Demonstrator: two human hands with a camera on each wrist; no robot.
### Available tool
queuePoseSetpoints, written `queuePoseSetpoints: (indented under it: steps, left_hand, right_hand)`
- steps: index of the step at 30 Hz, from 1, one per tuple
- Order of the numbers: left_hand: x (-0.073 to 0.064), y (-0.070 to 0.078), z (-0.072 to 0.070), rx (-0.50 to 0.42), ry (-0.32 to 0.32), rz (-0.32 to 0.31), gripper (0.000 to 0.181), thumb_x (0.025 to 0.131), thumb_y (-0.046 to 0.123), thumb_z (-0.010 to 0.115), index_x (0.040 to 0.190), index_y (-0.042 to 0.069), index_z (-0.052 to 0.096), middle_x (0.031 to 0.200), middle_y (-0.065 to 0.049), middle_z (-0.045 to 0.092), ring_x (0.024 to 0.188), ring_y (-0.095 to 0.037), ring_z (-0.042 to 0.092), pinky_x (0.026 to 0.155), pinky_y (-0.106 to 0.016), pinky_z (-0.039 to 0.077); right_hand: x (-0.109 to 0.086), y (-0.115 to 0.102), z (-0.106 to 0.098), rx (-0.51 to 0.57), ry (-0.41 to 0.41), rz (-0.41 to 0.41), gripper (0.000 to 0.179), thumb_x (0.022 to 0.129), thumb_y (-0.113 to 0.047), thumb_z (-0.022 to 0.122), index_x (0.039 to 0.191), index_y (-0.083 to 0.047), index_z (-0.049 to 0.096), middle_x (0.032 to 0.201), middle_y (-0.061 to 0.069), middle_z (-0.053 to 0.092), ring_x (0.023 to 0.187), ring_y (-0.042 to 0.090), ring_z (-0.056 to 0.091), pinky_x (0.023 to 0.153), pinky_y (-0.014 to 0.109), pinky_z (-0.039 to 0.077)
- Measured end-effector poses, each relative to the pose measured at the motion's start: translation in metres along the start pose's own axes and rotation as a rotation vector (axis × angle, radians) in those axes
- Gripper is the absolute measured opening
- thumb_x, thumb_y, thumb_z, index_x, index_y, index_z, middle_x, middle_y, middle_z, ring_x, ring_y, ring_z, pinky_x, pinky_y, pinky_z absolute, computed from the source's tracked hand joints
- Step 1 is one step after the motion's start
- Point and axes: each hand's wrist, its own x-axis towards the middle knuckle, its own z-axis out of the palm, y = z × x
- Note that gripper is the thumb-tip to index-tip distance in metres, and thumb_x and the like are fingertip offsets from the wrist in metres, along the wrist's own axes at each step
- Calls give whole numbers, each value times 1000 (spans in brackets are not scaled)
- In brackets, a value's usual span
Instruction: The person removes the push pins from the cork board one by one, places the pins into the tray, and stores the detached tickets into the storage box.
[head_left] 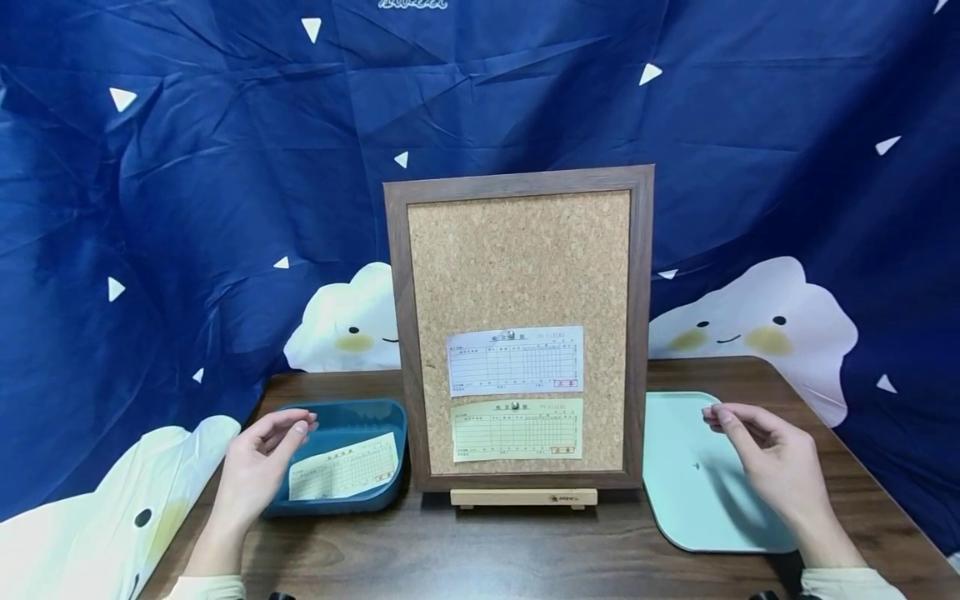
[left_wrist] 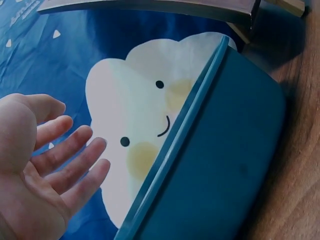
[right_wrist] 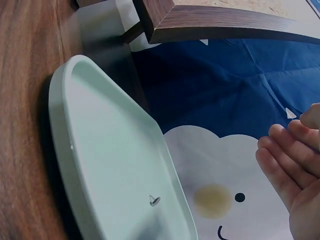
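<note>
My left hand (head_left: 255, 467) hovers by the blue bin (head_left: 341, 504), its fingers loosely bent around nothing. Inside that bin lies a yellow receipt slip (head_left: 345, 468), tilted against the side. On the right, my right hand (head_left: 783, 462) hangs over the pale green tray (head_left: 675, 525), fingers relaxed and holding nothing. A single pushpin (right_wrist: 155, 200) lies on the tray. Between the hands stands a framed cork board (head_left: 517, 258). Two slips are pinned low on it: a white receipt slip (head_left: 516, 362) above a yellow receipt slip (head_left: 517, 432), each with a metal pin at its top edge.
The board leans upright on a light wooden stand (head_left: 525, 497) on the dark wooden table (head_left: 487, 558). Behind the table hangs a blue curtain (head_left: 510, 100) printed with white clouds and triangles. The bin's walls are taller than the tray's low rim.
</note>
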Motion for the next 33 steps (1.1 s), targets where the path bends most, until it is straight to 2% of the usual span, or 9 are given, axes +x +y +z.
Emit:
queuePoseSetpoints:
  steps: [6, 8, 13, 15, 22, 27, 30, 33]
  left_hand:
    - [3, 3, 5, -64, -11, 23, 28, 110, 17, 64, 128, -3, 71, 111, 18, 77, 100, 6, 74, 87, -17, 61]
    - [4, 4, 8, -85, -12, 31, 27, 110, 16, 64, 128, -4, 71, 111, 16, 78, 100, 5, 75, 88, -19, 62]
    - [6, 8, 15, -80, -7, 33, 28, 111, 17, 63, 128, -3, 71, 119, -7, 79, 102, 2, 76, 89, -22, 62]
    - [7, 11, 17, -73, -7, 31, 28, 111, 17, 63, 128, -2, 71, 121, -11, 79, 102, 0, 76, 89, -22, 62]
    - [10, 17, 24, -87, -25, 32, 26, 111, 18, 63, 127, -1, 72, 115, 7, 78, 101, 2, 75, 89, -21, 62]
    - [10, 20, 27, -83, -40, 54, 27, 111, 19, 63, 127, 0, 73, 115, 13, 77, 103, 2, 75, 90, -18, 60]
    - [10, 22, 28, -85, -40, 63, 25, 111, 18, 64, 127, 1, 73, 116, 12, 77, 106, 1, 75, 91, -17, 60]
    - [11, 26, 31, -91, -40, 68, 25, 111, 18, 64, 127, 2, 73, 120, -3, 79, 106, 0, 75, 91, -16, 59]
  right_hand:
    - [1, -3, 0, 18, 3, -1, 17, 105, 1, 65, 113, 11, 75, 99, -28, 77, 91, -12, 73, 82, 6, 55]
    - [1, -3, 1, 13, 1, 3, 17, 105, 1, 66, 114, 11, 76, 99, -29, 77, 91, -12, 73, 82, 6, 55]
    - [1, -6, 1, 7, 4, 5, 17, 105, 0, 66, 115, 10, 76, 99, -29, 77, 90, -12, 73, 81, 6, 54]
    - [1, -6, 2, 14, 6, 2, 17, 105, 0, 66, 114, 10, 76, 99, -29, 77, 90, -11, 73, 81, 5, 54]
    - [4, -10, 3, 35, 9, -3, 16, 105, 0, 66, 114, 9, 76, 99, -27, 78, 90, -10, 74, 81, 6, 54]
    - [7, -12, 6, 51, 10, -24, 16, 105, 2, 66, 113, 10, 76, 99, -25, 78, 90, -9, 75, 80, 6, 55]
    - [8, -14, 7, 56, 10, -35, 16, 104, 2, 66, 113, 10, 76, 99, -25, 78, 90, -9, 75, 80, 6, 54]
    - [9, -16, 7, 59, 14, -39, 16, 105, 2, 65, 113, 10, 76, 100, -25, 78, 91, -9, 75, 79, 7, 54]
